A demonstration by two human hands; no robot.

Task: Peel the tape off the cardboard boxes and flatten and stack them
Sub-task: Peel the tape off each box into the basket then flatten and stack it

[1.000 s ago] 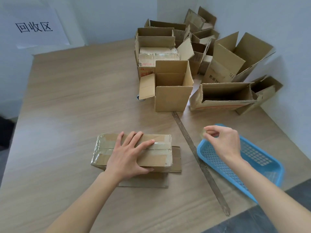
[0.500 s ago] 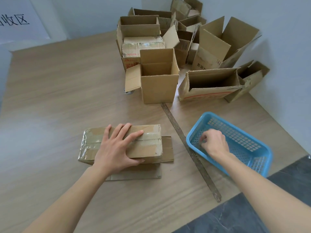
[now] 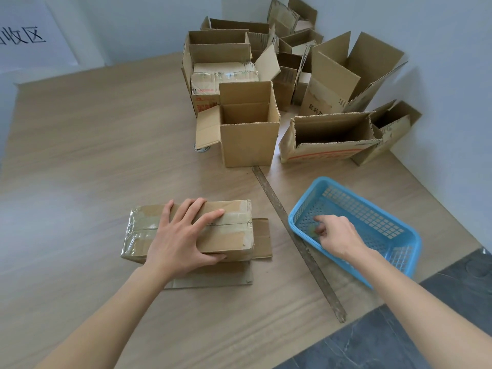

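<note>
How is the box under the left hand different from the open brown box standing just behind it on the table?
The taped box is closed and wrapped in glossy tape; the open box has its flaps up and an empty inside. The taped box lies low and long on flat cardboard sheets; the open box stands taller, directly on the table. The left hand rests on the taped box; nothing touches the open box. Both are brown corrugated cardboard.

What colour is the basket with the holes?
Blue, seen in the head view: basket.

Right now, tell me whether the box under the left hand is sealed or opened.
Sealed. The taped box has its top flaps closed, with tape still running along the seam and wrapped over its left end. The left hand rests flat on it.
</note>
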